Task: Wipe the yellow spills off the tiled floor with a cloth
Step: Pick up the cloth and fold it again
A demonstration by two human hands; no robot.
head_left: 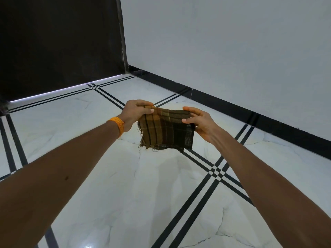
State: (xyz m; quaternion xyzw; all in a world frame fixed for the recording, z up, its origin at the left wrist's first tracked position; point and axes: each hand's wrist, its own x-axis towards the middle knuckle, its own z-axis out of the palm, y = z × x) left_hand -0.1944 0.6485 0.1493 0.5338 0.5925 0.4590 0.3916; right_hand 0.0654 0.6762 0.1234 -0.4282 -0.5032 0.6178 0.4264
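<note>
A brown and black checked cloth with frayed edges hangs in the air above the white marble tiled floor. My left hand pinches its upper left corner; an orange band circles that wrist. My right hand pinches the upper right corner between thumb and fingers. A faint yellowish stain shows on the tile just beyond the cloth, partly hidden by it. A dull smear lies on the tile below the cloth.
Black double-line borders cross the floor. A white wall with a black skirting runs along the right. A dark panel stands at the back left, meeting the wall in a corner.
</note>
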